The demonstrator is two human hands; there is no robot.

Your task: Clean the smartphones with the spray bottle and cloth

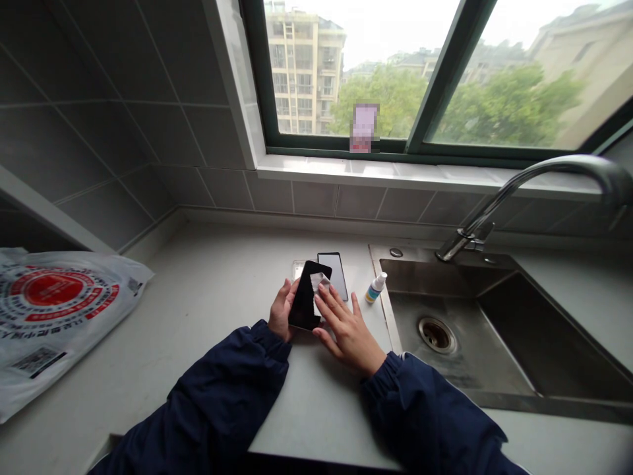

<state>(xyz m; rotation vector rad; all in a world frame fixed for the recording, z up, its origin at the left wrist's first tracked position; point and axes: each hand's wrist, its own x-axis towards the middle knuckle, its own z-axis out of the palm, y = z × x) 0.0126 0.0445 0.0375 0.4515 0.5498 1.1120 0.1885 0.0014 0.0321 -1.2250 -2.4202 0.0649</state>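
My left hand [281, 309] grips the edge of a black smartphone [302, 297], which is tilted up with its dark screen facing me. My right hand [347, 328] lies over the phone's right side, with its fingertips pressing a small white cloth [319, 285] against the screen. Just behind the phone, a black-framed glass screen protector or second phone [336, 272] lies flat on the counter. A small clear piece [298, 269] lies partly hidden to its left. A small white-capped bottle with a blue label [376, 289] stands to the right, near my right hand.
A stainless steel sink [459, 330] with a drain and a curved faucet [524, 191] is set into the counter on the right. A white printed plastic bag [54, 323] lies at the left. Grey tiled walls and a window sill [415, 175] stand behind.
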